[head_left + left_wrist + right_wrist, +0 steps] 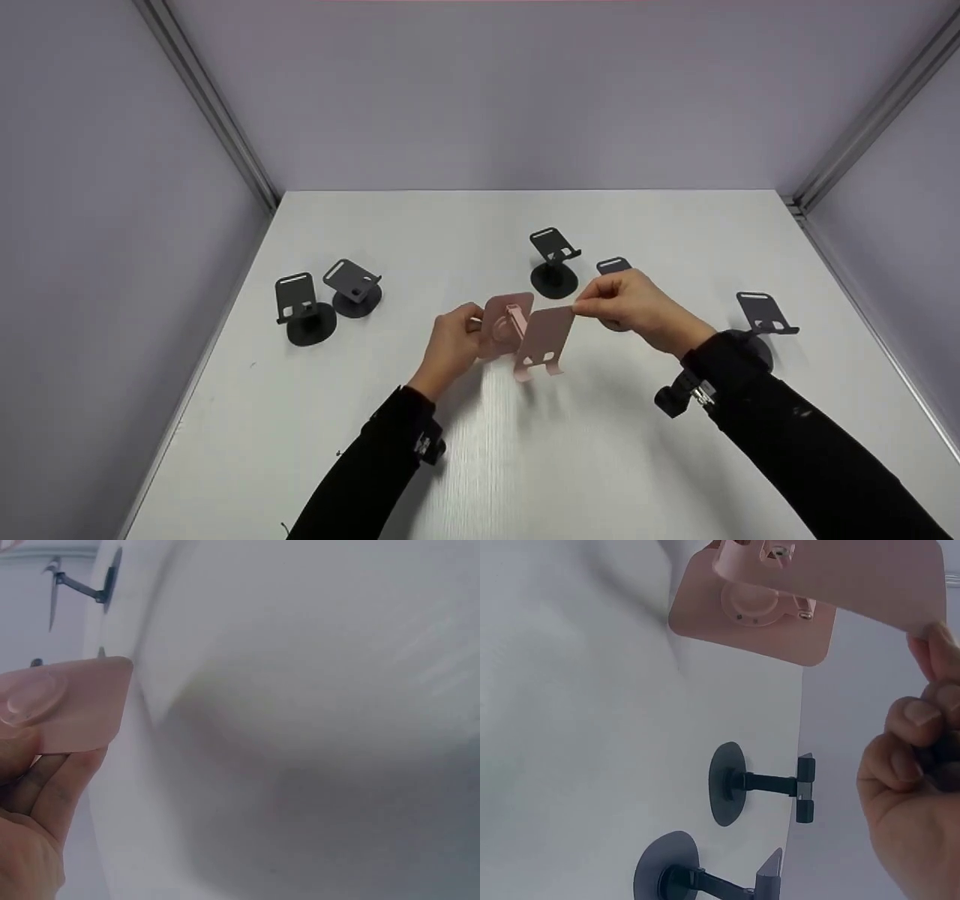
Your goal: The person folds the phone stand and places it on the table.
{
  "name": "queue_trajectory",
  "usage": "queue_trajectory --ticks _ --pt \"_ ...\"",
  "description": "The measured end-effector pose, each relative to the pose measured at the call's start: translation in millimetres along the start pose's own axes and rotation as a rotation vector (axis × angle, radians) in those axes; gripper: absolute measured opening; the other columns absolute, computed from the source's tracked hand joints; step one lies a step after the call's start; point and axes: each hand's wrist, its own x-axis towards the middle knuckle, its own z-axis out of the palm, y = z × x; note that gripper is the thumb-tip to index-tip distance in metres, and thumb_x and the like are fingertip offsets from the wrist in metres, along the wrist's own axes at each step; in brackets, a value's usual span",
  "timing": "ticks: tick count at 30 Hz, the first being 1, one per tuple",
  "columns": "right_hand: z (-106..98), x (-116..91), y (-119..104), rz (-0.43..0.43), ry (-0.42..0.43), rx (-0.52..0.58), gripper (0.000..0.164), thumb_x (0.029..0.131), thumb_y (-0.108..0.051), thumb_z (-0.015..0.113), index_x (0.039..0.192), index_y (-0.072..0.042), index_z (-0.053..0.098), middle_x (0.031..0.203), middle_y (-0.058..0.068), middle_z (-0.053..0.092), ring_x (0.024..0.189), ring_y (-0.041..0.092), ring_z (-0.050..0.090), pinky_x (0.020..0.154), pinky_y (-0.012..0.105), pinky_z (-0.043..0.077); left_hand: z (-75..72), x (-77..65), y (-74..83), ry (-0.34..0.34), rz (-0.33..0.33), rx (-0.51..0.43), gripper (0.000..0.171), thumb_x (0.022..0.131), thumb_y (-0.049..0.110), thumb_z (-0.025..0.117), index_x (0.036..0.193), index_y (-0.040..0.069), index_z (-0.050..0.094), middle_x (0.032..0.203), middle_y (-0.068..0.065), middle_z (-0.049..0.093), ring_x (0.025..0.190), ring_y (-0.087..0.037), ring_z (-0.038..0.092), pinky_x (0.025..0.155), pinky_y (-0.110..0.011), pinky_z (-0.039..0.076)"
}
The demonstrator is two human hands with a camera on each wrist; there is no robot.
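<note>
Head view: pink phone stand (525, 334) is hovering above the white desk (600, 465) at centre. Left hand (450, 349) is grasping its round base at 9 o'clock; right hand (637, 307) is pinching the plate's top corner at 2 o'clock. Five black stands (553, 262) are standing around.

Left wrist view: fingers (52, 787) are gripping the pink base.

Right wrist view: fingertips (930, 652) are pinching the plate edge.
</note>
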Motion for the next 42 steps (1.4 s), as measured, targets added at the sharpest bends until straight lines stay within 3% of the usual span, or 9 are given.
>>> queue_trajectory --ticks 10,17,29,36,42 --pt "-3 1 1 0.006 -0.036 -0.039 0.013 0.092 -0.014 0.077 0.093 -0.001 0.075 0.061 -0.007 0.045 0.051 0.008 0.032 0.051 0.023 0.026 -2.2 2.1 -0.6 0.025 0.068 0.038 0.014 0.089 -0.011 0.067 0.097 0.000 0.068 0.099 -0.018 0.077 0.094 -0.026 0.076 0.080 -0.037 0.061" --pt "-3 0 3 -0.026 -0.035 -0.027 0.020 0.093 -0.014 0.075 0.095 0.005 0.072 0.061 -0.007 0.046 0.052 0.008 0.033 0.052 0.024 0.027 -1.7 -1.8 0.6 0.052 0.112 0.048 0.016 0.089 -0.013 0.065 0.098 -0.001 0.067 0.098 -0.017 0.077 0.092 -0.027 0.076 0.079 -0.035 0.061" --pt "5 2 11 -0.025 0.011 -0.057 0.019 0.091 -0.019 0.079 0.090 -0.001 0.074 0.066 -0.007 0.050 0.060 0.008 0.039 0.054 0.022 0.030 7.9 -4.9 3.4 0.145 0.330 0.198 0.023 0.082 -0.017 0.066 0.093 0.003 0.068 0.086 -0.010 0.076 0.078 -0.022 0.074 0.067 -0.034 0.059" --pt "8 4 13 -0.003 0.029 -0.055 0.018 0.090 -0.017 0.079 0.090 0.000 0.073 0.067 -0.008 0.051 0.060 0.008 0.039 0.054 0.021 0.030 8.3 -7.9 5.2 0.159 0.347 0.244 0.028 0.079 -0.019 0.065 0.093 0.004 0.067 0.085 -0.009 0.076 0.075 -0.023 0.073 0.065 -0.036 0.058" --pt "12 7 17 0.030 0.046 -0.035 0.019 0.090 -0.016 0.078 0.086 0.001 0.071 0.062 -0.009 0.045 0.057 0.007 0.036 0.054 0.021 0.028 10.7 -11.5 9.7 0.116 0.353 0.255 0.031 0.079 -0.022 0.061 0.095 0.004 0.067 0.085 -0.009 0.075 0.074 -0.023 0.072 0.065 -0.035 0.058"
